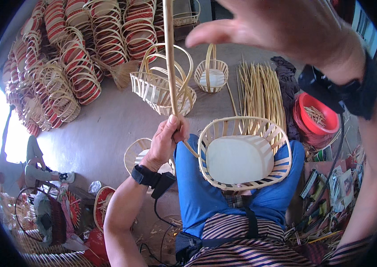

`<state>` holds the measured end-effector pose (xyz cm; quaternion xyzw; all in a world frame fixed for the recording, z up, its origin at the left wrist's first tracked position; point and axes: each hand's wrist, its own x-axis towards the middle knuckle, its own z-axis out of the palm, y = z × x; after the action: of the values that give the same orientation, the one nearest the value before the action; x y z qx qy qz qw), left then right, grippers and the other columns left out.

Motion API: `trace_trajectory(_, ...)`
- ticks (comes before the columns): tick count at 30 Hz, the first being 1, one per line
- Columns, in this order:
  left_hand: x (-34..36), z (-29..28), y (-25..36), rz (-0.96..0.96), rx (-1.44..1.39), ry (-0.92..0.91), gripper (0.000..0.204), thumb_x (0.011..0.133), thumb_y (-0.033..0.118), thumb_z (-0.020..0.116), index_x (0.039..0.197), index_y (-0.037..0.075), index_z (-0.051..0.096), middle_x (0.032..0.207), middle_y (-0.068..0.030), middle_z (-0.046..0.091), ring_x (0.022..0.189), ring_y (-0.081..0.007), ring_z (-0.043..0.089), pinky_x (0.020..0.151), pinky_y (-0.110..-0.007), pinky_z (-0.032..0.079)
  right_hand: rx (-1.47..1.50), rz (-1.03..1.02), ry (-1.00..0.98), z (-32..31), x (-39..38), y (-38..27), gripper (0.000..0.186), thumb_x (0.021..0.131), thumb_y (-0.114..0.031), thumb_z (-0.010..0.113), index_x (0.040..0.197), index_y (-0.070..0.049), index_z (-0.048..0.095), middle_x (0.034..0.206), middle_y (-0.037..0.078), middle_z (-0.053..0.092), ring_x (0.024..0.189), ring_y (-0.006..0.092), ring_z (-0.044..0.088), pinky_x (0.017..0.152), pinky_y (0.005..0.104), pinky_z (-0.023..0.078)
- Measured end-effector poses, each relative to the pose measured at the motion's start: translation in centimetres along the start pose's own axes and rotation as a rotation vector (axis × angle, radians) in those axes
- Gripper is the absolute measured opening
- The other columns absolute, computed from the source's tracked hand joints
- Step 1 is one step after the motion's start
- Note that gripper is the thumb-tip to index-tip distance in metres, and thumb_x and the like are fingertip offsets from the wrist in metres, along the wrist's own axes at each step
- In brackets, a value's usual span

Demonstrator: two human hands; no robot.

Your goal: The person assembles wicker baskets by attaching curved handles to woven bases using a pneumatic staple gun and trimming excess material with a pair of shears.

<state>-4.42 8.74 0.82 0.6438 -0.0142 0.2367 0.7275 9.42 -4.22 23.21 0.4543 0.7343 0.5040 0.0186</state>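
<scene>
An oval basket [239, 160] with a pale flat base and upright splints lies across my knees, its open side facing up. My left hand [164, 141] is closed round a long thin cane strip [170, 53] just left of the basket. The strip's lower end meets the basket's left rim; its upper part runs out of view at the top. High at the upper right, my right hand [282, 33] is raised with the thumb stretched out. It is somewhat blurred, its other fingers are mostly cut off by the top edge, and nothing shows in it.
Handled baskets [162, 91] and a smaller handled basket [211, 75] stand ahead. A bundle of canes [262, 89] lies beyond my knees, near a red basin [317, 113]. Stacked red-and-white baskets [79, 66] fill the far left. Another person [35, 167] sits at left.
</scene>
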Motion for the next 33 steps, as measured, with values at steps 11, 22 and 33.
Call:
trace_trajectory(11, -0.2, -1.0, 0.8, -0.168, 0.184, 0.007, 0.044, 0.085, 0.038, 0.038, 0.053, 0.007, 0.036, 0.051, 0.0017, 0.03, 0.049, -0.0089, 0.027, 0.046, -0.023, 0.023, 0.077, 0.538, -0.47, 3.2, -10.1, -3.6, 0.039, 0.067, -0.044, 0.056, 0.059, -0.008, 0.045, 0.056, 0.002, 0.044, 0.052, 0.0168, 0.046, 0.05, 0.0287, 0.034)
trace_trajectory(22, -0.9, -2.5, 2.0, -0.267, 0.361, 0.025, 0.04, 0.084, 0.034, 0.041, 0.055, 0.007, 0.038, 0.052, 0.0022, 0.032, 0.049, -0.0083, 0.028, 0.046, -0.023, 0.024, 0.228, 0.939, -0.177, 2.6, -28.8, -5.1, 0.039, 0.074, -0.038, 0.051, 0.092, -0.004, 0.047, 0.087, 0.013, 0.05, 0.088, 0.0299, 0.046, 0.077, 0.0365, 0.034)
trace_trajectory(33, -1.5, -3.9, 5.4, -0.277, 0.705, 0.043, 0.034, 0.08, 0.033, 0.043, 0.08, 0.001, 0.052, 0.074, -0.0062, 0.051, 0.067, -0.0112, 0.045, 0.063, -0.023, 0.037, 0.146, 1.27, -0.05, 1.8, -37.8, -6.5, 0.012, 0.071, -0.014, 0.057, 0.071, -0.002, 0.052, 0.063, 0.01, 0.052, 0.062, 0.0239, 0.052, 0.05, 0.031, 0.039)
